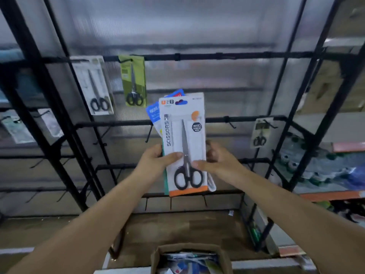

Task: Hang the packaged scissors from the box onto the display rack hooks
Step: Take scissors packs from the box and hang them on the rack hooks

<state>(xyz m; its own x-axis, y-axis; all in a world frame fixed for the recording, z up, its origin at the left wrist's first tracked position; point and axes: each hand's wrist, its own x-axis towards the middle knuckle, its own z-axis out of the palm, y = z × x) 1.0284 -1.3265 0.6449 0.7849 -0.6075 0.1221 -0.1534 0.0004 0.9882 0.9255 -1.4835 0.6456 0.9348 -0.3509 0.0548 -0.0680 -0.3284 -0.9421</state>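
At far left, blurred packets [13, 127] hang on the neighbouring black frame. Next, on the top bar of the display rack [217, 55], a white scissors packet [92, 86] and a green scissors packet [134, 81] hang side by side from hooks. In the centre, the left hand [156, 161] grips the left edge of a fanned stack of scissors packets [182, 143], thumb pressed across the front card and fingers curled behind. The front card is white with an orange bottom strip, reads "SCISSORS" and carries black-handled scissors; blue-topped cards show behind it at upper left. The stack is held upright in front of the middle bar, apart from any hook. The right hand [217, 158] pinches the right edge of the stack, thumb on the front near the scissor pivot, fingers curled behind. Bare hooks [230, 122] project from the middle bar. Further right, a small packet [260, 133] hangs from a hook. Bottom centre, an open cardboard box [189, 258] holds more packets.
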